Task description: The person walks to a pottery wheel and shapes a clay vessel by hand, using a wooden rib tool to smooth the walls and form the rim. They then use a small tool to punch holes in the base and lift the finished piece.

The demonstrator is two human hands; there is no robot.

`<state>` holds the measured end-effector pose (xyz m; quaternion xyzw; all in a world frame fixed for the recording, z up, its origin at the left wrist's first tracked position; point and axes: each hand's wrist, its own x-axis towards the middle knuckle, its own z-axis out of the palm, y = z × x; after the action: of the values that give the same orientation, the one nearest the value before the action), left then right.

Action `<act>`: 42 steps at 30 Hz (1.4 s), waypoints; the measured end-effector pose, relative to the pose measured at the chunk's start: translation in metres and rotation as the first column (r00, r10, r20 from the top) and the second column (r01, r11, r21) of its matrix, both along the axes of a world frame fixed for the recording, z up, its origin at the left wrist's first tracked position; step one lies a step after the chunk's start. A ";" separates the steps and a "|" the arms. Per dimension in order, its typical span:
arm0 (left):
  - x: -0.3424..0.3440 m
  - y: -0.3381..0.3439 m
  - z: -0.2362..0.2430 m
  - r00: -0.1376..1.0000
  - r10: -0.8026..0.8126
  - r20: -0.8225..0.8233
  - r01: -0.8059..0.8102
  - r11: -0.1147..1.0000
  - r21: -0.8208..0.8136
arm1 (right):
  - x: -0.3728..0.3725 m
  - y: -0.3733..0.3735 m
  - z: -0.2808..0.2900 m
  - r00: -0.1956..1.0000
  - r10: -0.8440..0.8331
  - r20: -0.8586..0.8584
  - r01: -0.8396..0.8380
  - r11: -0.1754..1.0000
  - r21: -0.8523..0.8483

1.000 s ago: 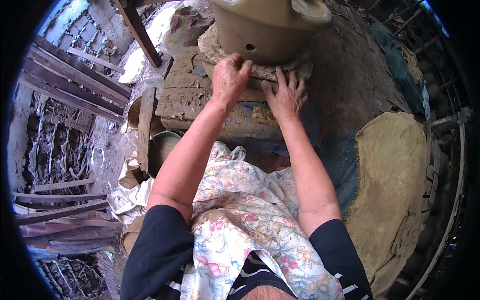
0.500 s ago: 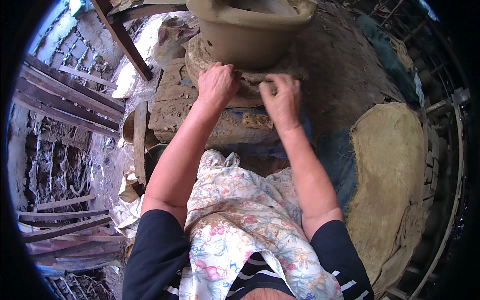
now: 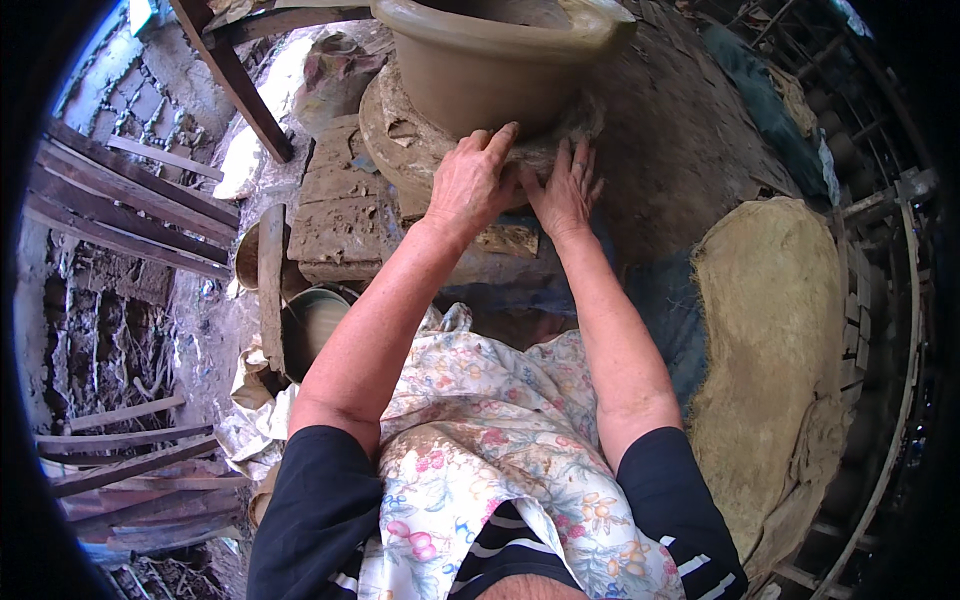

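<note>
A large brown wet-clay vessel (image 3: 480, 75) with a broad rim stands at the top of the view on a clay-smeared round turntable (image 3: 385, 150). My left hand (image 3: 470, 180) lies at the turntable's near edge, just below the vessel's foot, fingers stretched forward and holding nothing. Beside it my right hand (image 3: 565, 195) rests on the same edge, its fingers flat and slightly spread. The two hands almost meet at the thumbs. The vessel's far side is cut off by the frame.
Below the turntable is a mud-caked wooden block (image 3: 345, 230). A bucket (image 3: 318, 322) and an upright board (image 3: 272, 280) stand to the left. Yellowish sacking (image 3: 770, 370) lies at the right. Wooden slats (image 3: 130, 205) line the left, and a floral apron (image 3: 480, 420) covers my lap.
The vessel has turned on its turntable, and the hole in its wall no longer shows. My left hand has shifted right with its fingers extended; my right hand has flattened onto the edge.
</note>
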<state>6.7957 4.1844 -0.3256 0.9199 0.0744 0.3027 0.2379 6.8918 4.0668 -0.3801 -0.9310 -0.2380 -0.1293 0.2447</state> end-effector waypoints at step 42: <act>-0.007 0.000 0.014 0.889 0.177 -0.423 -0.208 0.978 -0.028 | -0.035 0.019 0.004 0.998 -0.024 -0.059 0.019 0.996 -0.084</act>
<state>6.7892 4.1843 -0.3119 0.9422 0.2252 0.1179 0.2183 6.8568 4.0854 -0.3760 -0.9463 -0.2258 -0.0941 0.2112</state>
